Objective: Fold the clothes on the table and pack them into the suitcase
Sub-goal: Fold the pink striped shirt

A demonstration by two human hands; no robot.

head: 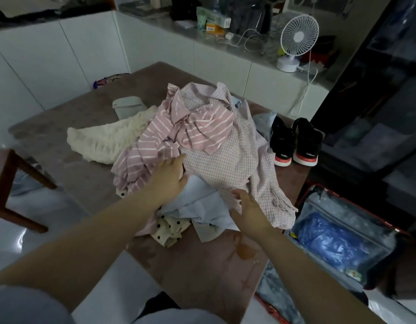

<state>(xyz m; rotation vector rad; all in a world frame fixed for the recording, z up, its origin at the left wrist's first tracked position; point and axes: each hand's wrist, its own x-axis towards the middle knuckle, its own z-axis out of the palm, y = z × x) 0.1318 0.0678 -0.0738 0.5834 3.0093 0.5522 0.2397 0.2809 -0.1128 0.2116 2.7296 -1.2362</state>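
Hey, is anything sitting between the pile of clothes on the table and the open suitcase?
Nothing visible. The suitcase lies open just past the right edge of the table, next to the clothes pile. The black sneakers sit farther back on the table, off that path.

Both arms stretch over the table (85, 183). The left grip (169, 177), fingers straight, lies flat over the heap, pink striped shirt (197, 129) just beyond it. The right grip (249, 208), fingers relaxed, sits above a pale blue garment (202, 206). An open suitcase (338, 199) lies to its right, black trainers (293, 141) farther off.
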